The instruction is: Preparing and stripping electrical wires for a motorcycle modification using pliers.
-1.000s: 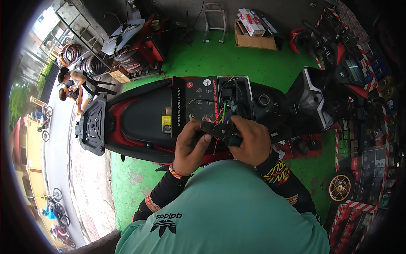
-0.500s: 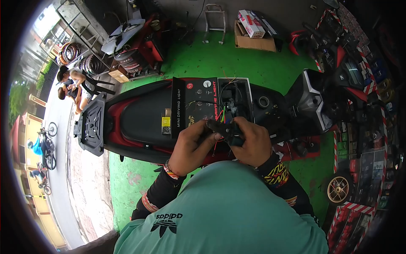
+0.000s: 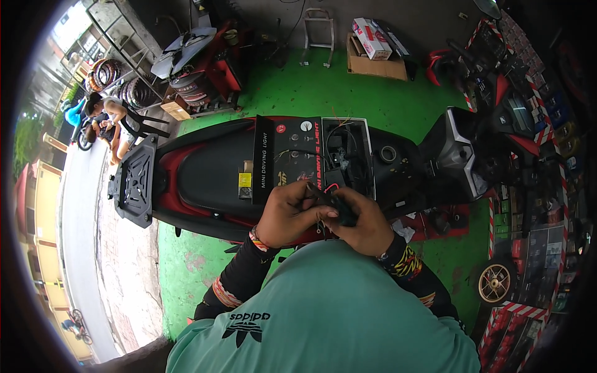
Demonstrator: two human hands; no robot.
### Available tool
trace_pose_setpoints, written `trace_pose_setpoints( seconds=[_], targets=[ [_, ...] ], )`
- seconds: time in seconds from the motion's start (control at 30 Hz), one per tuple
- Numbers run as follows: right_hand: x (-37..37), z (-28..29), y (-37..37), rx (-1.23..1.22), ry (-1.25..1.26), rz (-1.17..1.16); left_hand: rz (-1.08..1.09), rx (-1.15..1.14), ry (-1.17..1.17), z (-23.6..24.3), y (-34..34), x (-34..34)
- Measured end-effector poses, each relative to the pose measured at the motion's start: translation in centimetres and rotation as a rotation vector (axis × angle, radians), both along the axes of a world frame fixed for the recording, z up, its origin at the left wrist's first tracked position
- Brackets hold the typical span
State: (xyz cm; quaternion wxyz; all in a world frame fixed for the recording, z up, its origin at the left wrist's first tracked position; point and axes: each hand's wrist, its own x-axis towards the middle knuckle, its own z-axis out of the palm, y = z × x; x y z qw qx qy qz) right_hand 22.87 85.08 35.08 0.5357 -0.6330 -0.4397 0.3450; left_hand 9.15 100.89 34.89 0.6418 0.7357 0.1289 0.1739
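My left hand (image 3: pixel 285 214) and my right hand (image 3: pixel 364 227) meet over the scooter, both closed on a dark hand tool (image 3: pixel 333 200), apparently pliers. Its jaws and what they grip are partly hidden by my fingers. A red wire (image 3: pixel 331 185) loops just beyond it. Behind my hands an open black box (image 3: pixel 339 146) of dark parts and cables lies on the scooter, beside its printed lid panel (image 3: pixel 264 158). A small box with a yellow label (image 3: pixel 244 180) sits on the black seat (image 3: pixel 208 168).
A metal stand (image 3: pixel 317 37), cardboard boxes (image 3: pixel 373 65) and a red-and-black machine (image 3: pixel 217 74) stand behind. Another scooter (image 3: pixel 494 74) and stacked goods (image 3: pixel 522 280) are on the right, with a loose wheel (image 3: pixel 496 281). Two people (image 3: pixel 112 124) sit at the left by the street.
My hands have shifted slightly, the right one lower and turned inward around the tool. The colored wires beyond them are less visible. Riders on the street have moved along.
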Motion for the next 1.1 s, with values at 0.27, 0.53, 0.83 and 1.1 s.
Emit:
trace_pose_setpoints(
  seconds=[0.27, 0.53, 0.83, 1.1],
  targets=[
    [-0.5, 0.0, 0.0, -0.008, 0.135, -0.013, 0.066, -0.091, 0.056, 0.4, -0.3, 0.1],
    [-1.3, 0.6, 0.0, -0.003, -0.250, -0.282, 0.043, -0.162, 0.065, 0.5, -0.6, -0.2],
    [-1.2, 1.1, -0.5, -0.029, 0.544, 0.048, 0.099, -0.077, 0.049, 1.4, -0.2, 0.0],
    [0.0, 0.5, -0.7, -0.177, 0.870, 0.166, 0.048, -0.105, -0.016, 1.0, 0.0, 0.8]
  ],
)
